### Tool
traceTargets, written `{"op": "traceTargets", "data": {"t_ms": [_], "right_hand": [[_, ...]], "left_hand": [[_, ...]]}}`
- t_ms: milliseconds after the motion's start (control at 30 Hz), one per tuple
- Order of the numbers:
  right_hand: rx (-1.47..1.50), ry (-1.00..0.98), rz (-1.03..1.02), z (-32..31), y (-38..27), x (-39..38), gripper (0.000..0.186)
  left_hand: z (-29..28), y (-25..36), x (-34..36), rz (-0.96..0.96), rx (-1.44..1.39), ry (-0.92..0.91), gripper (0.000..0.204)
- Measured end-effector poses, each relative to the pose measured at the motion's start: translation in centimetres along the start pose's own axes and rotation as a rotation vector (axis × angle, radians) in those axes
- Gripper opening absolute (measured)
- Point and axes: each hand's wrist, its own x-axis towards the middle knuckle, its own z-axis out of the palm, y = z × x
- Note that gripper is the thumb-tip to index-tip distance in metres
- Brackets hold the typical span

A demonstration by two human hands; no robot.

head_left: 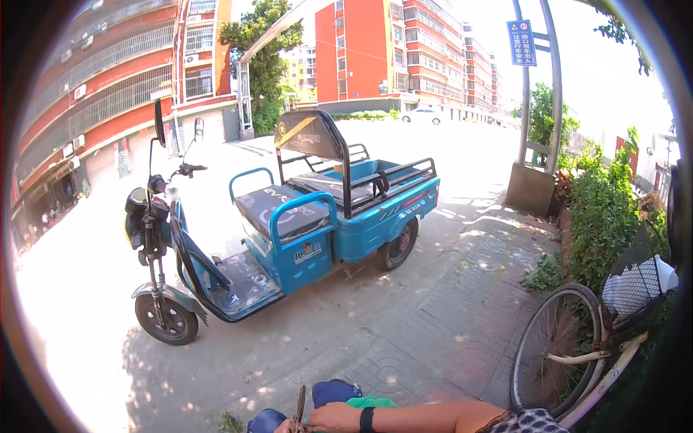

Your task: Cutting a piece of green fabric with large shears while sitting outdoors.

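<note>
"Orange apartment blocks (366,63) in the back, sunny paved ground (433,339) up front. Big thing on it is a blue electric cargo tricycle (307,252), with a bicycle (577,357) off to the right."

"ok but what about the hands?"

"Way down at the bottom edge. Blue-clad knees (335,391), some green cloth (377,402), then the right hand (336,416) with fingers curled inward, black wristband (367,419) on. Can't tell if it's gripping anything. Left hand (287,427) is mostly cut off, so can't really call that one either."

"And that narrow brown piece (300,401)?"

"Sticks up between the knees, just left of the right hand. Too small to say what it is. My guess is light and fairly stiff, maybe brittle at the thin tip, so I'd pinch it low, near the base."
</note>
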Motion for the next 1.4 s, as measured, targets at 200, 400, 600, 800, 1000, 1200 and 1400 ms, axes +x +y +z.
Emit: {"op": "traceTargets", "data": {"t_ms": [200,400,600,800,1000,1200,1400], "right_hand": [[-0.011,0.048,-0.076,-4.5,-3.6,-3.7,0.029],[-0.189,0.152,-0.089,-4.0,-1.3,-4.6,0.027],[-0.160,0.223,0.009,-3.8,-1.4,-5.8,0.028],[0.176,0.384,0.204,-1.6,-0.6,-6.7,0.040],[0.047,0.467,0.421,-1.3,-3.6,-8.3,0.039],[0.102,0.599,0.219,1.0,-2.8,-8.3,0.033],[0.147,0.596,0.228,1.1,-2.4,-8.3,0.032]], "left_hand": [[0.1,0.5,-0.4,-0.004,-0.060,-0.065,0.011],[0.1,-0.8,-0.3,0.111,0.080,-0.050,0.017],[-0.1,0.4,-1.2,0.109,0.175,-0.093,0.021],[0.3,0.5,-1.5,0.110,0.146,-0.252,0.026],[0.8,0.9,-1.9,0.047,0.136,-0.404,0.026],[0.7,-1.6,-1.3,0.099,0.228,-0.334,0.021],[0.3,-1.9,-1.6,0.025,-0.018,-0.238,0.028]]}}
